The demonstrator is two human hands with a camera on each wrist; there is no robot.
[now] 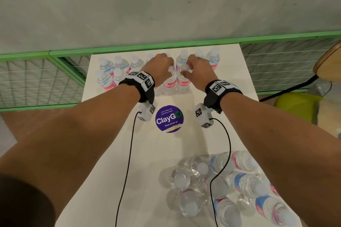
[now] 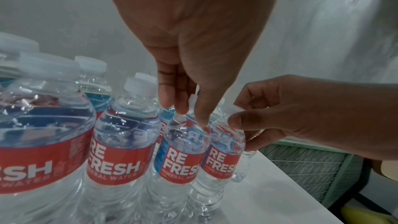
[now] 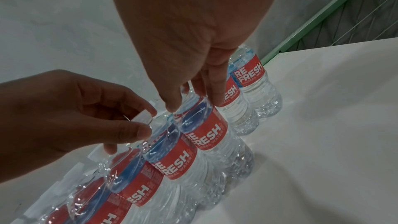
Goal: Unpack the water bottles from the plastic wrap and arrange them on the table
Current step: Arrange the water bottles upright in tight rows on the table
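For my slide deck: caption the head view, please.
Both hands, left hand and right hand, set two water bottles into rows.

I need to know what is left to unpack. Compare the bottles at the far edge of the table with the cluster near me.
The far bottles stand upright in neat rows; the near cluster is a loose bunch with several lying on their sides. Both hands hold caps in the far rows; nothing touches the near cluster. Both groups share white caps and red labels.

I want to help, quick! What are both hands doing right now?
Left hand: fingers pinch the top of a standing water bottle.
Right hand: fingers pinch the cap of the neighbouring bottle.
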